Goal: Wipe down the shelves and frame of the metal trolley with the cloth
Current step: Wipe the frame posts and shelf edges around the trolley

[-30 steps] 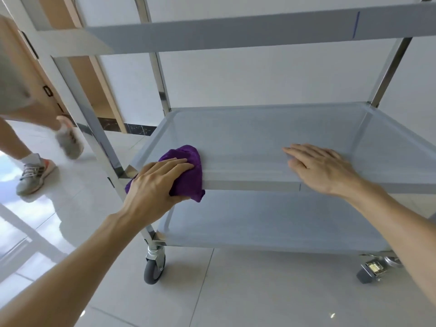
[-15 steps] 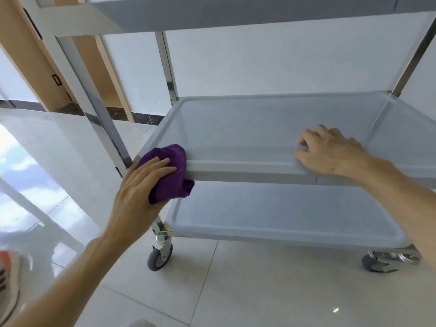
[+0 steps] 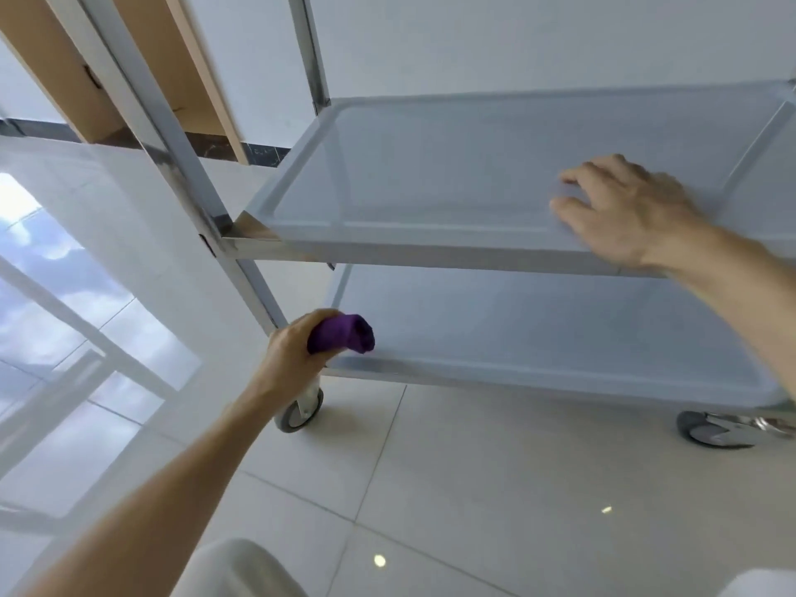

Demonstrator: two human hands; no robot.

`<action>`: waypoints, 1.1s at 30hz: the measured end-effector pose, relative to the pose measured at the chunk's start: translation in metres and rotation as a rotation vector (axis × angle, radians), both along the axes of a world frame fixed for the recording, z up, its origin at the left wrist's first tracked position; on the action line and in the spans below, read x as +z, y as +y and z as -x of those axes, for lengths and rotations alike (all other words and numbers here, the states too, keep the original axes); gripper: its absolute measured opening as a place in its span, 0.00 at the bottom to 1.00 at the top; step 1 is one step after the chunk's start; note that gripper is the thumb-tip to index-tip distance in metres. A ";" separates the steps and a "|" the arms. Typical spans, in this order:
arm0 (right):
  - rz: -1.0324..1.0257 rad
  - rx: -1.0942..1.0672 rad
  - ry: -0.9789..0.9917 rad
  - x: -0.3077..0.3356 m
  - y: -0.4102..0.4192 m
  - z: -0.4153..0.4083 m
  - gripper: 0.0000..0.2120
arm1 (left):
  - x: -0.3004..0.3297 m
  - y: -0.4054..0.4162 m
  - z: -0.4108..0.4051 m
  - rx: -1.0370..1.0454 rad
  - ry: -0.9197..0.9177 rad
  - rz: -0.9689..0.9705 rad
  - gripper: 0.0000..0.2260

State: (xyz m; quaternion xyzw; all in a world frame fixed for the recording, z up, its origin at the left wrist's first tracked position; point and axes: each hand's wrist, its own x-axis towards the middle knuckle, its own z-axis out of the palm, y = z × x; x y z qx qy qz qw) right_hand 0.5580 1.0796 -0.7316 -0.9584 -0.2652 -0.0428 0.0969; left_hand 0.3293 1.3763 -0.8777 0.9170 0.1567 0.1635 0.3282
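Note:
The metal trolley stands on a tiled floor, with its middle shelf [image 3: 430, 174] and bottom shelf [image 3: 538, 329] in view. My left hand [image 3: 293, 355] grips a bunched purple cloth [image 3: 344, 333] at the bottom shelf's front left corner, by the foot of the front left upright [image 3: 172, 152]. My right hand [image 3: 624, 213] rests on the front right part of the middle shelf, fingers spread and slightly bent.
Two castor wheels show under the trolley, the left castor wheel [image 3: 301, 409] and the right castor wheel [image 3: 715, 428]. A white wall and a wooden door frame [image 3: 189, 66] lie behind. Glossy floor tiles [image 3: 474, 489] spread in front. My knee [image 3: 241, 570] shows at the bottom.
My left hand has carried the cloth down from the middle shelf's front left corner to the bottom shelf's corner. The right hand stays on the middle shelf. The view has tilted down.

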 end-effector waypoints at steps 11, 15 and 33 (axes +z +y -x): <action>-0.320 0.201 -0.338 -0.008 -0.005 0.024 0.13 | -0.062 -0.008 -0.008 -0.168 0.134 -0.319 0.22; -0.502 0.510 -0.659 -0.021 0.017 0.072 0.09 | -0.061 -0.001 -0.010 -0.179 0.145 -0.415 0.25; 0.377 0.114 0.298 -0.226 -0.015 0.057 0.46 | -0.068 0.030 0.000 -0.303 0.494 -0.560 0.50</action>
